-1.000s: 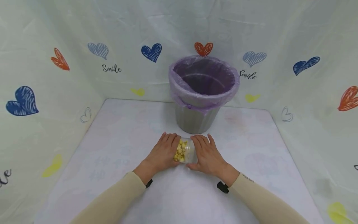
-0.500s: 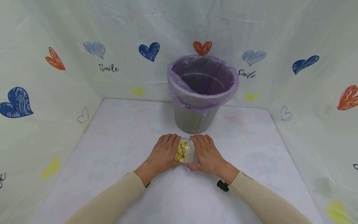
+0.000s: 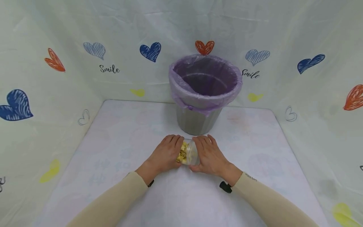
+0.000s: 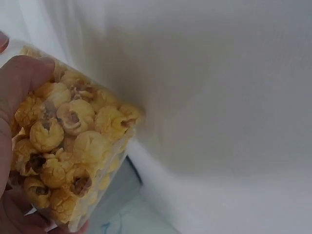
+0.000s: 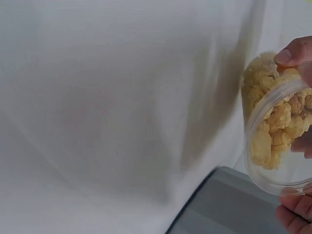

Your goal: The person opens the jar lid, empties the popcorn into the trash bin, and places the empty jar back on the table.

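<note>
A clear plastic jar (image 3: 183, 152) of yellow popcorn lies sideways between both hands, close over the table. My left hand (image 3: 167, 152) grips its body from the left, thumb on the near side. In the left wrist view the popcorn (image 4: 78, 122) presses against the jar's clear wall. Around the jar's right end my right hand (image 3: 212, 157) holds the clear lid (image 3: 194, 154), its fingers curled over the far side. The round rim (image 5: 252, 141) of this end faces the right wrist camera. Both palms hide parts of the jar.
Behind the hands a grey bin (image 3: 195, 121) stands on the white table (image 3: 130, 126), lined with a purple bag (image 3: 204, 102) folded over its rim. A pale curtain (image 3: 124, 25) printed with hearts and "Smile" encloses the table at the back and both sides.
Both hands stay on the jar in nearly the same place. The jar has tilted slightly, with more of its round right end showing and the popcorn sitting differently. The head view has shifted a little.
</note>
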### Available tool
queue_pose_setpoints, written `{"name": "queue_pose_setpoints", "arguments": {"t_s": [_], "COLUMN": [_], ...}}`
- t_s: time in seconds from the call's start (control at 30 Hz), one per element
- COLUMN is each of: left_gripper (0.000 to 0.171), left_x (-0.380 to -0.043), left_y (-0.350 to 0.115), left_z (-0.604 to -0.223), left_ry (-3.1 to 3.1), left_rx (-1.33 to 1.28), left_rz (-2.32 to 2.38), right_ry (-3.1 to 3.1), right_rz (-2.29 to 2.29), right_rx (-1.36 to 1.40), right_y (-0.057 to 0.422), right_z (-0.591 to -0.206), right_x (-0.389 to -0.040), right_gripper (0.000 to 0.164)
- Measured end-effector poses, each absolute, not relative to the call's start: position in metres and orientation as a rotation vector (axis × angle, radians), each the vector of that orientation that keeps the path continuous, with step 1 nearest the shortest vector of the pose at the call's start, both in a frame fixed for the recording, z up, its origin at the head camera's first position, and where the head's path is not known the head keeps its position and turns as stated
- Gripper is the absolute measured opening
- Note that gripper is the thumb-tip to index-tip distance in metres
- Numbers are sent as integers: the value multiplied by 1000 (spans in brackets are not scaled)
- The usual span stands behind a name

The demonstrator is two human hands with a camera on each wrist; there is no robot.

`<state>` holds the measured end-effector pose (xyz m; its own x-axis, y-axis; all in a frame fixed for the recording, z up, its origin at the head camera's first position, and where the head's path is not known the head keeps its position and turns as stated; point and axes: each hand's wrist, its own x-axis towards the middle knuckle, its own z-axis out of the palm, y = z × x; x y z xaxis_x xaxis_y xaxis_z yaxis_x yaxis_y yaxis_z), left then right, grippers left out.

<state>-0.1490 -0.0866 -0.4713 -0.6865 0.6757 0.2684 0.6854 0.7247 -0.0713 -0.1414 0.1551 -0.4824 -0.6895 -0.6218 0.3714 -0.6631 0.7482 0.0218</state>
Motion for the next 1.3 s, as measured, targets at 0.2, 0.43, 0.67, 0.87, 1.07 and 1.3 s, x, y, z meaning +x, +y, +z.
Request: {"name": "queue_pose_setpoints", "arguments": {"t_s": [0.2, 0.43, 0.67, 0.87, 1.07, 1.3], "left_gripper": [98, 107, 104, 102, 103, 103], "left_x": [-151, -148, -150, -151, -151, -152], "left_y": [-84, -83, -84, -84, -84, -85], "left_z": [-465, -463, -470, -471, -469, -467], "left_ry": [-2678, -2794, -2728, -2709, -2714, -2719], "left_rx": [-1095, -1041, -1022, -1024, -1045, -1051], "left_rz": [-33, -57, -65, -89, -77, -53], "right_ry": [-2533, -2534, -2551, -2679, -2649, -2532], "right_rz": [59, 34, 49, 173, 191, 84], "right_rx": [1055, 1069, 1066, 980, 991, 1082], "right_y": [158, 161, 163, 164, 166, 167], "right_z": [-481, -480, -481, -476, -476, -479], "right_x": [-143, -145, -146, -144, -145, -148], "right_gripper": [108, 112, 114, 120, 115, 110]}}
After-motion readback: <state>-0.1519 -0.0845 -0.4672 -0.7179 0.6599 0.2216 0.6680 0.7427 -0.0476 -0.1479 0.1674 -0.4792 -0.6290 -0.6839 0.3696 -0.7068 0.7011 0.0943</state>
